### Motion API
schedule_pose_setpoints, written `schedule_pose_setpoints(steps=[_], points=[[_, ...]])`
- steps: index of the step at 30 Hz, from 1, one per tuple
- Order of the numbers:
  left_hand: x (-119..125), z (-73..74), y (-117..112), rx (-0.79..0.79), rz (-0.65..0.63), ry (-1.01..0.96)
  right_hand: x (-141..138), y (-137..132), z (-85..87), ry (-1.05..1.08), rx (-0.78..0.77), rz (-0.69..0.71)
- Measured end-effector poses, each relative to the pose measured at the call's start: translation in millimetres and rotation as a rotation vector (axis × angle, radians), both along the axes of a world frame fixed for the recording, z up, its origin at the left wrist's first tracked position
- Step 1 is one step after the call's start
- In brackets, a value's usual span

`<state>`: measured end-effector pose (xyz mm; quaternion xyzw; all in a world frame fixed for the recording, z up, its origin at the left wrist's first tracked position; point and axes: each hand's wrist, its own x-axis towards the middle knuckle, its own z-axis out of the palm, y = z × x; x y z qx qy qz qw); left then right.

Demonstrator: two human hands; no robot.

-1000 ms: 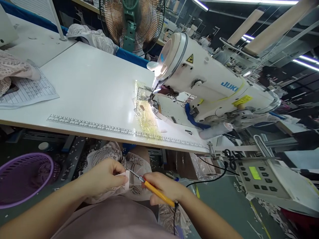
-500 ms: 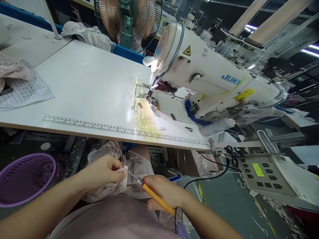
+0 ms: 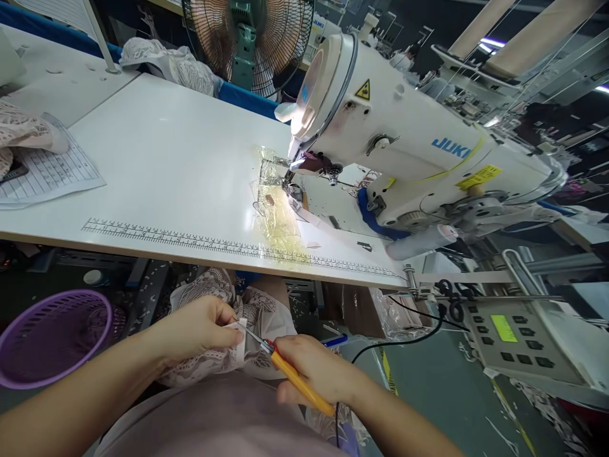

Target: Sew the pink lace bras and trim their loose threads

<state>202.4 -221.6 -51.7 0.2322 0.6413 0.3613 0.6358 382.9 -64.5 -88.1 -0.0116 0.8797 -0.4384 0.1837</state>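
Right fingers (image 3: 288, 345) around orange-handled tool (image 3: 295, 377)

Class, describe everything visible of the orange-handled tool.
The orange-handled tool has a plastic-looking handle, a red part near its front and a slim metal shaft. Slanting in the right hand, it points toward the white strip in the left hand; tip contact is unclear. A black cord hangs near its rear.
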Motion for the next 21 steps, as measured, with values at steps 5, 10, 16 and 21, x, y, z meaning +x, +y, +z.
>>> schedule_pose_setpoints(steps=[5,10,16,21], points=[[-1.6,0.7,-0.9,0.000,0.012,-0.031,1.8,-3.7,1.2,-0.020,-0.013,-0.022],[-0.5,5.4,2.7,-0.015,0.038,-0.052,2.7,-3.9,3.3,-0.023,-0.026,-0.015],[-0.1,6.6,4.2,-0.023,0.039,-0.055,3.3,-3.9,0.7,-0.006,-0.008,-0.020],[-0.7,4.8,1.6,-0.019,0.032,-0.065,3.8,-7.8,0.5,-0.036,-0.071,-0.063]])
